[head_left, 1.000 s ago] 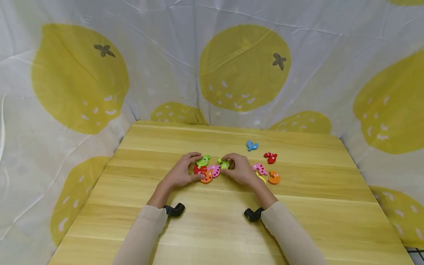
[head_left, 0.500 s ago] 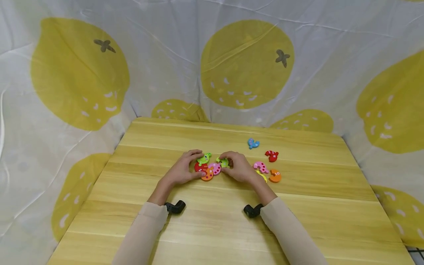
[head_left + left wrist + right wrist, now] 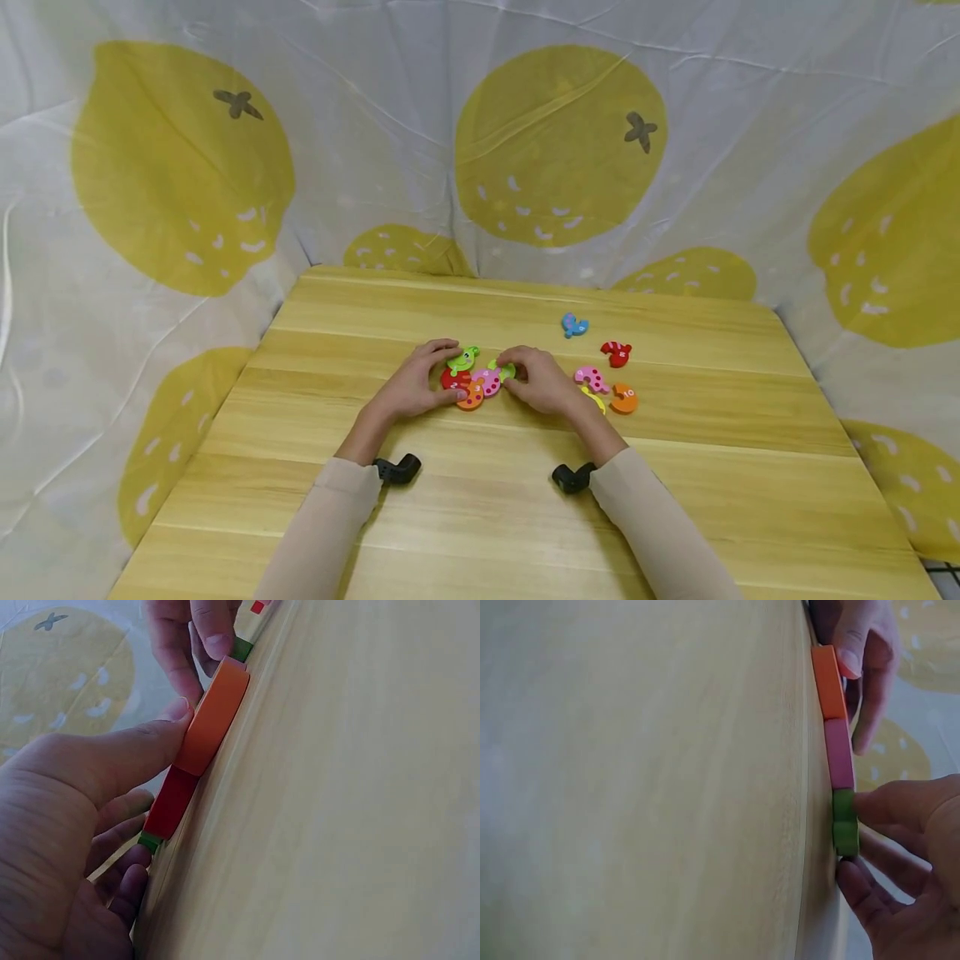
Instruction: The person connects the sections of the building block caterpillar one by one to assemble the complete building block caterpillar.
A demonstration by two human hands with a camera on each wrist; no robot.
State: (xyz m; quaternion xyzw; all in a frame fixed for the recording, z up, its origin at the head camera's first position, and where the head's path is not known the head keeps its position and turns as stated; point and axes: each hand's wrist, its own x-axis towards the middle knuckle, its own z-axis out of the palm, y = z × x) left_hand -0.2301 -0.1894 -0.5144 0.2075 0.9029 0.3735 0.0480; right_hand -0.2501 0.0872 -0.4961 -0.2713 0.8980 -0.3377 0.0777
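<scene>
A joined cluster of flat, numbered puzzle pieces lies between the hands in the head view: a green head piece with an eye point(image 3: 463, 358), a red piece point(image 3: 452, 379), an orange piece point(image 3: 471, 397) and a pink spotted piece point(image 3: 490, 382). My left hand point(image 3: 408, 386) holds the cluster's left side, its thumb on the orange piece point(image 3: 217, 716) and its fingers around by the green head. With thumb and fingers my right hand point(image 3: 546, 382) pinches a green piece point(image 3: 845, 825), which sits against the pink piece point(image 3: 838, 754). The fingers hide part of that green piece from above.
Right of the right hand lie more loose pieces: blue point(image 3: 575, 326), red point(image 3: 617, 354), pink point(image 3: 592, 379) and orange point(image 3: 625, 399). A yellow piece point(image 3: 595, 401) is partly hidden by the right forearm. A lemon-print cloth point(image 3: 375, 167) stands behind the wooden table point(image 3: 480, 517).
The green piece in my right hand has moved against the pink piece, and the fingers now cover more of it. My left hand has stayed on the cluster.
</scene>
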